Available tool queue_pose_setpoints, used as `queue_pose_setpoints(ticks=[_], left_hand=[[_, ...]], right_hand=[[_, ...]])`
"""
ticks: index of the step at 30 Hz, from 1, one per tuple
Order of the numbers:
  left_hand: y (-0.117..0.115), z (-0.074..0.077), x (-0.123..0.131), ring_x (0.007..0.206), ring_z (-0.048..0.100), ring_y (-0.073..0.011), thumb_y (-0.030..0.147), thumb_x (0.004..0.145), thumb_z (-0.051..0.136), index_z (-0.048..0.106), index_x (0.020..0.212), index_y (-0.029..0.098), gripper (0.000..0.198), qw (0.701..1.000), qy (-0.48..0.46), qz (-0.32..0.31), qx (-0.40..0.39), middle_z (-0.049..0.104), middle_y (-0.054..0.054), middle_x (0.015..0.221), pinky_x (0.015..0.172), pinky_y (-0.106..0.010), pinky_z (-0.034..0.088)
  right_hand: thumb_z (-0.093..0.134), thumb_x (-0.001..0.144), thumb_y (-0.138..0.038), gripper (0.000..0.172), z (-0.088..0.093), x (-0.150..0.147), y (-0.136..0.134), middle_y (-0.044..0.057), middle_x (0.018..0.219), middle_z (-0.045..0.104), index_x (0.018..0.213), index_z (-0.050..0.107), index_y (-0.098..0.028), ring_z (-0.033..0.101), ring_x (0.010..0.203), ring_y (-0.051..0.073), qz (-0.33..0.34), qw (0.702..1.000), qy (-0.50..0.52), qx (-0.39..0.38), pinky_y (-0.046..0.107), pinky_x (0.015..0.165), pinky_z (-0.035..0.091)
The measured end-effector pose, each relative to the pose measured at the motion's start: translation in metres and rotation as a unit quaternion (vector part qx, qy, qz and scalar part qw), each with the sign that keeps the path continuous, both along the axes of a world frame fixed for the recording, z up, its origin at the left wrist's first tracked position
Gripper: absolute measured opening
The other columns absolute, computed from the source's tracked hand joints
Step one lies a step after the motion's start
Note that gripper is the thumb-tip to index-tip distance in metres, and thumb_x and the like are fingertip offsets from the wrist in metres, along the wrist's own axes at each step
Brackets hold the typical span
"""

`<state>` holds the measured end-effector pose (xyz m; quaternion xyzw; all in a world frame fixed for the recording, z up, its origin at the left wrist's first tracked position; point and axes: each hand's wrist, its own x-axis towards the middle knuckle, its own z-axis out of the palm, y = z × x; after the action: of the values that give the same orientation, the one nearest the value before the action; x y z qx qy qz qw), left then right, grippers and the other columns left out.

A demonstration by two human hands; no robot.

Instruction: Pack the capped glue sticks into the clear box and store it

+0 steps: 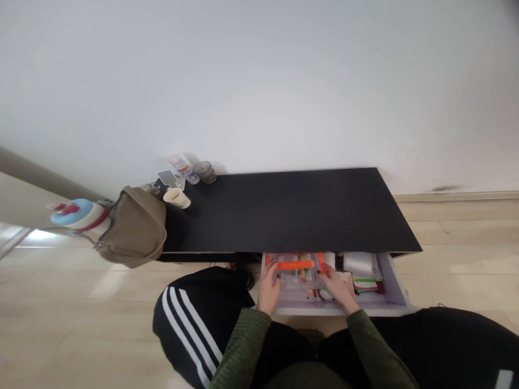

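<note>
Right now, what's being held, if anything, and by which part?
The left hand and right hand are at opposite sides of the clear orange-trimmed box; whether they grip it can't be told.

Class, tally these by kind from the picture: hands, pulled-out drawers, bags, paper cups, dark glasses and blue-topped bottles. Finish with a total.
Hands: 2 (left hand, right hand)
Pulled-out drawer: 1
Bag: 1
Paper cup: 1
Dark glass: 1
Blue-topped bottle: 1
Total: 7
</note>
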<state>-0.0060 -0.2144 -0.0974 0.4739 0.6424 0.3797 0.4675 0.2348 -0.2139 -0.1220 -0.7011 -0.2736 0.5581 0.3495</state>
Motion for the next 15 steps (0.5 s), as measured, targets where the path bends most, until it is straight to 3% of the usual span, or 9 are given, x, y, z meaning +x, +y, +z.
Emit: queue_pose_setpoints(ticks=[2, 4, 6, 8, 11, 15], left_hand=[[-0.017, 0.012, 0.007, 0.12, 0.057, -0.0247, 0.018, 0.075, 0.058, 0.068, 0.105, 0.025, 0.033, 0.999, 0.005, -0.039, -0.008, 0.063, -0.009, 0.126, 0.107, -0.037, 0.04], [-0.038, 0.021, 0.015, 0.089, 0.065, -0.0223, 0.026, 0.082, 0.054, 0.069, 0.097, 0.024, 0.021, 0.993, -0.004, -0.105, -0.062, 0.071, -0.008, 0.097, 0.085, -0.034, 0.05], [-0.058, 0.024, 0.024, 0.072, 0.063, -0.0198, 0.031, 0.086, 0.049, 0.067, 0.085, 0.021, 0.02, 0.978, -0.01, -0.171, -0.118, 0.069, -0.006, 0.077, 0.071, -0.03, 0.048], [-0.071, 0.024, 0.033, 0.068, 0.059, -0.0181, 0.031, 0.088, 0.045, 0.064, 0.075, 0.019, 0.027, 0.965, 0.04, -0.219, -0.139, 0.066, -0.004, 0.069, 0.065, -0.027, 0.042], [-0.073, 0.022, 0.042, 0.071, 0.056, -0.0169, 0.028, 0.09, 0.04, 0.064, 0.072, 0.017, 0.031, 0.956, 0.127, -0.235, -0.124, 0.064, -0.003, 0.07, 0.064, -0.026, 0.036], [-0.055, 0.022, 0.045, 0.071, 0.054, -0.0162, 0.025, 0.092, 0.039, 0.065, 0.072, 0.017, 0.034, 0.952, 0.154, -0.24, -0.114, 0.064, -0.003, 0.071, 0.064, -0.026, 0.032]], right_hand=[[0.065, 0.067, -0.027, 0.038, 0.007, -0.005, -0.014, 0.01, 0.125, 0.065, 0.104, 0.064, -0.021, 0.051, 0.129, 0.029, 0.015, 0.997, -0.035, 0.06, 0.037, 0.109, 0.037], [0.062, 0.071, -0.035, 0.032, 0.015, -0.013, -0.031, 0.009, 0.109, 0.07, 0.1, 0.064, -0.021, 0.064, 0.107, 0.026, 0.056, 0.992, -0.043, 0.103, 0.036, 0.095, 0.048], [0.054, 0.078, -0.044, 0.028, 0.023, -0.021, -0.049, 0.006, 0.086, 0.072, 0.092, 0.062, -0.021, 0.068, 0.073, 0.022, 0.13, 0.989, -0.01, 0.073, 0.032, 0.068, 0.052], [0.045, 0.083, -0.046, 0.028, 0.03, -0.026, -0.062, 0.002, 0.071, 0.068, 0.084, 0.058, -0.021, 0.061, 0.052, 0.018, 0.22, 0.975, 0.017, 0.007, 0.028, 0.05, 0.044], [0.045, 0.084, -0.037, 0.023, 0.036, -0.029, -0.069, 0.004, 0.07, 0.069, 0.075, 0.058, -0.02, 0.064, 0.06, 0.018, 0.306, 0.951, -0.042, 0.01, 0.027, 0.057, 0.043], [0.045, 0.085, -0.03, 0.025, 0.036, -0.028, -0.057, 0.006, 0.076, 0.071, 0.074, 0.064, -0.018, 0.065, 0.076, 0.02, 0.325, 0.931, -0.145, 0.084, 0.028, 0.07, 0.042]])
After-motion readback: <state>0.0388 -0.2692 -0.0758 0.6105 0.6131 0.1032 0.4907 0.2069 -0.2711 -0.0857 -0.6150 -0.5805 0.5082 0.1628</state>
